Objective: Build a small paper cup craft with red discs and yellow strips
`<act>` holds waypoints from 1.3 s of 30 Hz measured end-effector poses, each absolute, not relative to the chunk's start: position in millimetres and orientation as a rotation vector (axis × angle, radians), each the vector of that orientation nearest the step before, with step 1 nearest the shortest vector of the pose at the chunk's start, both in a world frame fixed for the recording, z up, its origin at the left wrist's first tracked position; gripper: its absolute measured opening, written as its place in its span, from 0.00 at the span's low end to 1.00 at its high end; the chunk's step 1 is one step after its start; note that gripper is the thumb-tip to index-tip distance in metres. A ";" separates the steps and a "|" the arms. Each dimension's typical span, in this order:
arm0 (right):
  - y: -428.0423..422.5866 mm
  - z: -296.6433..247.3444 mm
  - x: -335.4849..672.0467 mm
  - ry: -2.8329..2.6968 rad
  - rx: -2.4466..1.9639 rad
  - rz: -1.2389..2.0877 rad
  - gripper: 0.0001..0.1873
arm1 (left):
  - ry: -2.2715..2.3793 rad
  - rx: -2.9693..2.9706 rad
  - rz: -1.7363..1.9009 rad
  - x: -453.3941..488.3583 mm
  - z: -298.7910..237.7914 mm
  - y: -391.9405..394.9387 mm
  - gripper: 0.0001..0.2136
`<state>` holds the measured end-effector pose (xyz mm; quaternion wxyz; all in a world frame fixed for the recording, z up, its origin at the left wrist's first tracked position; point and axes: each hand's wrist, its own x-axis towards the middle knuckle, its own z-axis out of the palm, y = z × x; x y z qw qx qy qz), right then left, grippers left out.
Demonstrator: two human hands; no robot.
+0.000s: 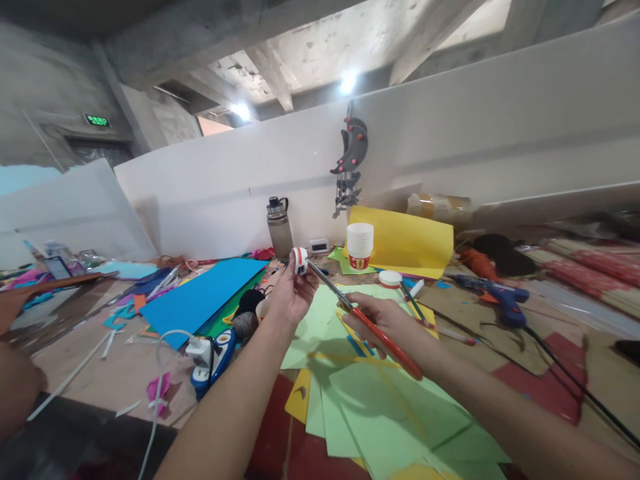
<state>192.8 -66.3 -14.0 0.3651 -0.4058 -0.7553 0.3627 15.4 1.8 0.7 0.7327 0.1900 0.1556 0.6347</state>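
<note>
My left hand point(295, 297) holds up a small white, round piece with red stripes point(300, 260), which looks like a paper cup or part of one. My right hand point(377, 320) is closed around red-handled scissors point(385, 343), seen nearly edge-on. Their metal blades point up and left, with the tip beside the white piece; whether it touches cannot be made out. Below both hands lie overlapping light green paper sheets point(380, 407). Behind them stands a stack of white paper cups point(360, 240) with a red band at its base, near a white round lid-like piece point(390, 278).
A blue sheet point(205, 300) and a power strip point(215, 360) with a white cable lie left. A bottle point(279, 227) stands at the back by a yellow sheet point(410, 240). At right lies a blue glue gun point(500, 297) with a black cord. Another person's arm point(17, 383) shows at far left.
</note>
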 end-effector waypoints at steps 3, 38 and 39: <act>-65.4 -17.1 192.0 -1.936 -1.038 0.915 0.15 | 0.311 0.420 1.394 15.0 -2.2 4.1 0.05; -73.0 -11.7 189.4 -1.926 -1.004 0.996 0.13 | 0.328 0.413 1.338 12.4 4.0 -0.5 0.05; -73.5 -10.4 189.6 -1.929 -0.997 1.021 0.13 | 0.328 0.417 1.338 12.3 4.2 -0.7 0.05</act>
